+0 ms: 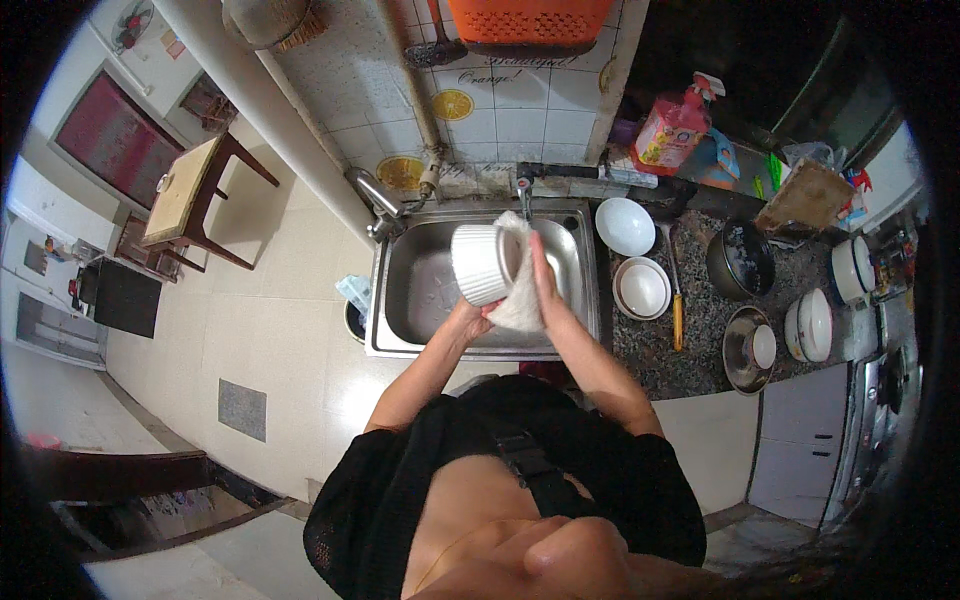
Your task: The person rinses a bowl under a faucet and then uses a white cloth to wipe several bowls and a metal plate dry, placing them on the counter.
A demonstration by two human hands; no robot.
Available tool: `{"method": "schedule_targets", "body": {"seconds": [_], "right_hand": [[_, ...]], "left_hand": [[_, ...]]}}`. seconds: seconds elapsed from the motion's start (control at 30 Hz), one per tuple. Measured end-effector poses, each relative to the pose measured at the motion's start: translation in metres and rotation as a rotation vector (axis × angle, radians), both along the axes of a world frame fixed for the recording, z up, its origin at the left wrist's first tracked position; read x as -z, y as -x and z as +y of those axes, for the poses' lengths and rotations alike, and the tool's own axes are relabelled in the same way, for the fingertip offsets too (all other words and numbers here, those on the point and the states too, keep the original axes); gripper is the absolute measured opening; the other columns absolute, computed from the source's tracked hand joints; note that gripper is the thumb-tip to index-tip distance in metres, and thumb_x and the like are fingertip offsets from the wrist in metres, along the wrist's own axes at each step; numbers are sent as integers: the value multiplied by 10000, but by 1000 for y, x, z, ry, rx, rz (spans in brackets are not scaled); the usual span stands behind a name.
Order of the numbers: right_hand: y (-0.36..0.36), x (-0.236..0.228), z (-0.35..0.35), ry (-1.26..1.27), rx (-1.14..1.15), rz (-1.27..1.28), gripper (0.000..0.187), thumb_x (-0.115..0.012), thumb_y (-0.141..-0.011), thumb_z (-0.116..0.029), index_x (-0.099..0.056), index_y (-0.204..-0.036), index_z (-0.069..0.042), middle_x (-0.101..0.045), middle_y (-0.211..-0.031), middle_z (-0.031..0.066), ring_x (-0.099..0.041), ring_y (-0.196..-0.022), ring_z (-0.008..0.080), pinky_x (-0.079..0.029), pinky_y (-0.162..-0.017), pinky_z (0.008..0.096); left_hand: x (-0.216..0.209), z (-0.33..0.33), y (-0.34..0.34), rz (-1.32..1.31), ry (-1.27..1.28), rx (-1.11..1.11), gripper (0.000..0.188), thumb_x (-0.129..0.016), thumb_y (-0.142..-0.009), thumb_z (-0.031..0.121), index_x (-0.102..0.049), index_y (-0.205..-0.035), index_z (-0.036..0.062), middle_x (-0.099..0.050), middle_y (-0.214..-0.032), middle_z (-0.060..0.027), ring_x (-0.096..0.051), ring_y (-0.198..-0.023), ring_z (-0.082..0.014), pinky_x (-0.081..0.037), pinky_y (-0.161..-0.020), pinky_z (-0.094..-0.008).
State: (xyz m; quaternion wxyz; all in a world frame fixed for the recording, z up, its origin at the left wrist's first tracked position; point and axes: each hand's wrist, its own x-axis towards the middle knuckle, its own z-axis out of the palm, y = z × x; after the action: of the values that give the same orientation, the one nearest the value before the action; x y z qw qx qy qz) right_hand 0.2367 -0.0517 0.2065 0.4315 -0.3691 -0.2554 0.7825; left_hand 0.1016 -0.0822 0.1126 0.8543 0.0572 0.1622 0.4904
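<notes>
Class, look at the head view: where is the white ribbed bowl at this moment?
The white ribbed bowl is near the picture's centre, tilted above the steel sink, gripped by the left hand while the right hand presses a white cloth into it.

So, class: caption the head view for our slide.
Left hand holds a white ribbed bowl over the sink; right hand presses a cloth inside.

Bowls right of sink

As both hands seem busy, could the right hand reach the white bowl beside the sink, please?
Probably yes: the white bowl sits uncovered just right of the sink, but the right hand presses a cloth.
</notes>
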Motion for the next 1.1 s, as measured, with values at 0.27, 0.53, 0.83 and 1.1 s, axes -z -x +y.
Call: {"method": "schedule_targets", "body": {"seconds": [0.27,0.53,0.83,1.1], "right_hand": [[14,-26,-40,-1233,263,-746,363,-430,-812,-59,-375,-1169,-21,-409,-1168,178,-386,-1090,322,-288,-919,371],[10,-54,-47,-1288,210,-678,280,-473,-747,24,-492,-1022,-24,-517,-1017,159,-497,-969,314,-386,-833,340],[6,-57,-64,-1823,107,-933,313,-548,-699,-127,-548,-1011,-154,-495,-1099,44,-382,-1099,251,-318,-919,421],[14,-85,-31,-1504,256,-950,401,-611,-627,-125,-536,-1020,-146,-515,-1029,69,-409,-1051,296,-313,-898,420]], "left_hand": [[-70,-13,-29,358,-130,-302,362,-455,-845,221,-434,-1150,27,-512,-1097,-125,-547,-921,-208,-480,-769,-338],[-71,-9,-20,232,13,-193,349,-459,-847,223,-446,-1134,25,-523,-1069,-116,-553,-892,-201,-484,-745,-328],[-81,-20,-29,220,43,-175,335,-464,-848,225,-460,-1116,24,-534,-1038,-106,-560,-859,-194,-488,-719,-317],[-93,-22,-19,317,106,-110,323,-468,-849,227,-473,-1100,23,-544,-1010,-97,-566,-830,-187,-492,-695,-308]]}}
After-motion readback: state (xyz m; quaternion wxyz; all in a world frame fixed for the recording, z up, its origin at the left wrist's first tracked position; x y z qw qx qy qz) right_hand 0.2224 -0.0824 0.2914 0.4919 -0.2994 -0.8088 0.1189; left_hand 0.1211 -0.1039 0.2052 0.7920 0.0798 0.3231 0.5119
